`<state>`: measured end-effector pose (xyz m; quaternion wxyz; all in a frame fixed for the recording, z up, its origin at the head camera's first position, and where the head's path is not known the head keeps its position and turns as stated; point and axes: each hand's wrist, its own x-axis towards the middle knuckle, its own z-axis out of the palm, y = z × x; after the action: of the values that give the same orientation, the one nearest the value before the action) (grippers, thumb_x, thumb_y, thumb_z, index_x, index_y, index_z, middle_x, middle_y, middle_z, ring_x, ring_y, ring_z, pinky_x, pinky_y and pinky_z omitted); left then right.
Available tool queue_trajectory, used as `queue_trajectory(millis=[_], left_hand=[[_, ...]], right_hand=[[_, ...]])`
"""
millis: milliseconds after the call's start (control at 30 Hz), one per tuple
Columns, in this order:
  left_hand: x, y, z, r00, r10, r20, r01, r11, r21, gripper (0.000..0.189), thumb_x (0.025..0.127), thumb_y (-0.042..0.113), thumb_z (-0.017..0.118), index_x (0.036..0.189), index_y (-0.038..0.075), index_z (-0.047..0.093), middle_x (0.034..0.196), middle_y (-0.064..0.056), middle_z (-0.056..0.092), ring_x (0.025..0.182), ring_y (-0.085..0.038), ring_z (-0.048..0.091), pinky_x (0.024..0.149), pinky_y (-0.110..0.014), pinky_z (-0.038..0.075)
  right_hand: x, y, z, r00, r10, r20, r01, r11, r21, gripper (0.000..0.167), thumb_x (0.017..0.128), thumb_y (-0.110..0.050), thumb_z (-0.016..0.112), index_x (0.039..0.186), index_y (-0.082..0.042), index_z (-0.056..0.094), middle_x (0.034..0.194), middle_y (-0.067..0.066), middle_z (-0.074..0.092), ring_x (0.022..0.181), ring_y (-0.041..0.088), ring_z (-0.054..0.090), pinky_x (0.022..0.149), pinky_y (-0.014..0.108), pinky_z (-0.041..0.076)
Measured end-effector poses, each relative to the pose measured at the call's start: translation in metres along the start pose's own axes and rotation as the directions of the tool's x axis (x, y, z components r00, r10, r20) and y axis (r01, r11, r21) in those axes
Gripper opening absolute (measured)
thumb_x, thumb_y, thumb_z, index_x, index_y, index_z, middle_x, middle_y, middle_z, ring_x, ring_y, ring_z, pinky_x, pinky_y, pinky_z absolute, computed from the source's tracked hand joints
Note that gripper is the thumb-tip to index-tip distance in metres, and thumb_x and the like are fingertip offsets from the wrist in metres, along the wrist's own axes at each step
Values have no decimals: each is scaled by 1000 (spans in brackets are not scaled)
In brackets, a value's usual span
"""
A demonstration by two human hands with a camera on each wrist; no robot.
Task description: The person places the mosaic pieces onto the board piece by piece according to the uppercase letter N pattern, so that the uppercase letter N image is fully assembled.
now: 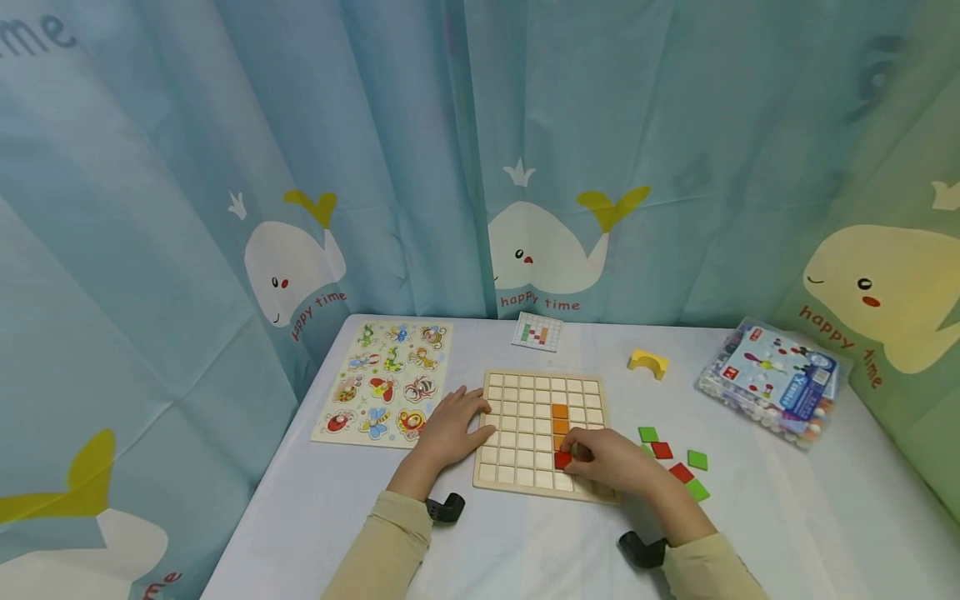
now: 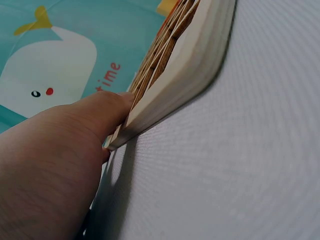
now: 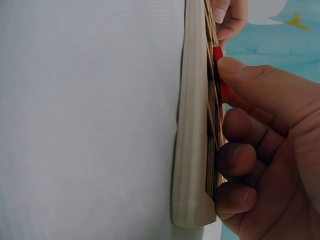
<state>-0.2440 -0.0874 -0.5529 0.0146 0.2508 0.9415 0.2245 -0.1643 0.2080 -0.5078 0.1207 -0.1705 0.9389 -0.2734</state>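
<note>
A light wooden grid board (image 1: 515, 429) lies on the table. Three orange tiles (image 1: 560, 412) stand in a column in its cells, with a red square tile (image 1: 562, 461) just below them. My right hand (image 1: 611, 461) pinches this red tile between thumb and fingertips, low over the grid; in the right wrist view the red tile (image 3: 218, 55) is tipped up under the thumb, other fingers curled beside the board's edge. At the board's left rim rests my left hand (image 1: 452, 429), its thumb (image 2: 112, 107) on the frame and its fingers spread along the side.
Loose green and red tiles (image 1: 682, 472) lie right of the board. Behind it is a small pattern card (image 1: 537, 332). An insect picture board (image 1: 386, 379) lies at left, a yellow arch block (image 1: 648, 363) at back right, and a clear box (image 1: 776, 379) at far right.
</note>
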Motion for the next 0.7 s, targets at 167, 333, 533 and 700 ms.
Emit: queue_trajectory(millis=[167,333,533,700], left_hand=[[0,-1,1,1000,-1,2,1,1000,1,35,96,50,58,122,27,59,157,5,41,151,-25,26,128,-42,18],[0,-1,1,1000,0,-1,0,1000,2,35,96,50,58,122,27,59,156,4,41,151,-25,27,128,-42,19],[0,-1,1,1000,0,2,0,1000,-1,35,96,50,58,122,27,59,157,4,40,152,-25,26,128,-42,18],[1,-2,1,1000,7,-3,-7,1000,4,35,96,50,58,122,26,59,157,4,41,151,-26,27,128,-42,19]], right_hand=[[0,-1,2,1000,18,-5,-18,1000,2,21,88,-31,75,102,-26,62,73,-9,53,66,7,48,55,21,39],[0,-2,2,999,32,-7,-32,999,5,22,87,-32,76,102,-26,61,74,-9,53,66,8,48,54,21,38],[0,-1,3,999,36,-4,-36,999,5,23,86,-33,76,103,-26,61,74,-9,53,66,7,48,54,21,38],[0,0,2,999,35,-5,-35,999,6,23,86,-34,76,103,-26,61,75,-9,53,67,7,48,54,21,38]])
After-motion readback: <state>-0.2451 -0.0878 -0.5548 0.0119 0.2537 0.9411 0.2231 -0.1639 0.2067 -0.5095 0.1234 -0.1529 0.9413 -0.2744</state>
